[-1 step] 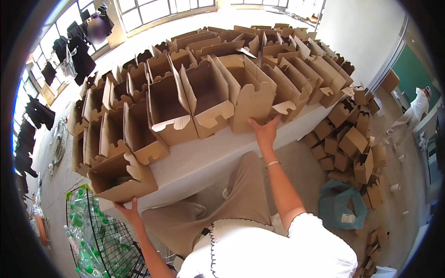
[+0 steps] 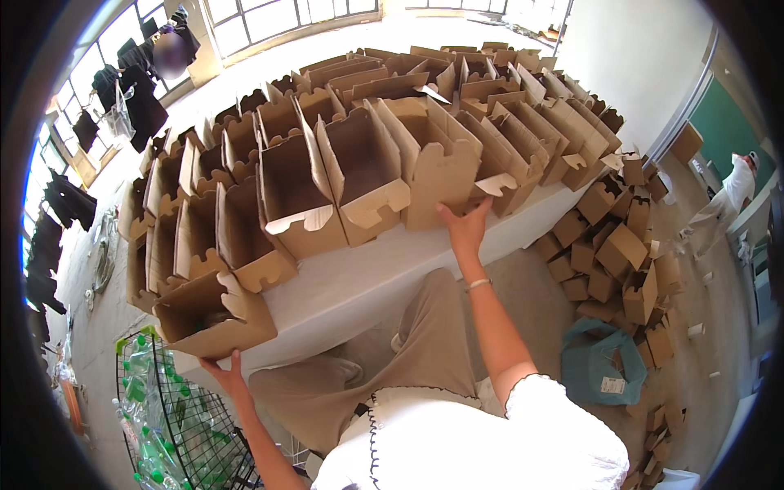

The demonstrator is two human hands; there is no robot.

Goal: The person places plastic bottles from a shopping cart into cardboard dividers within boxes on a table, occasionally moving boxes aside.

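Along the front of the white table [image 2: 343, 273], my right hand [image 2: 467, 233] presses its spread thumb and finger against the lower front of an open-topped cardboard box [image 2: 438, 184]. That box has a raised front flap with a notched edge. At the left corner, my left hand [image 2: 226, 374], thumb and finger apart, touches the lower near edge of another open cardboard box [image 2: 233, 331]. Something dark, too dim to name, lies inside that box. Its remaining fingers are hidden. Between my hands stand two wide open boxes, one a brown box [image 2: 371, 214] with a cut-out front.
Rows of open cardboard boxes [image 2: 278, 118] cover most of the table. A wire basket [image 2: 204, 433] of green-capped plastic bottles [image 2: 147, 408] stands at the lower left. Loose boxes [image 2: 621, 249] and a teal bag [image 2: 600, 363] lie on the right floor. A person [image 2: 739, 184] is at far right.
The flapped box at my right hand has shifted slightly left. My right fingers have edged up a little; my left hand and its box have hardly moved.
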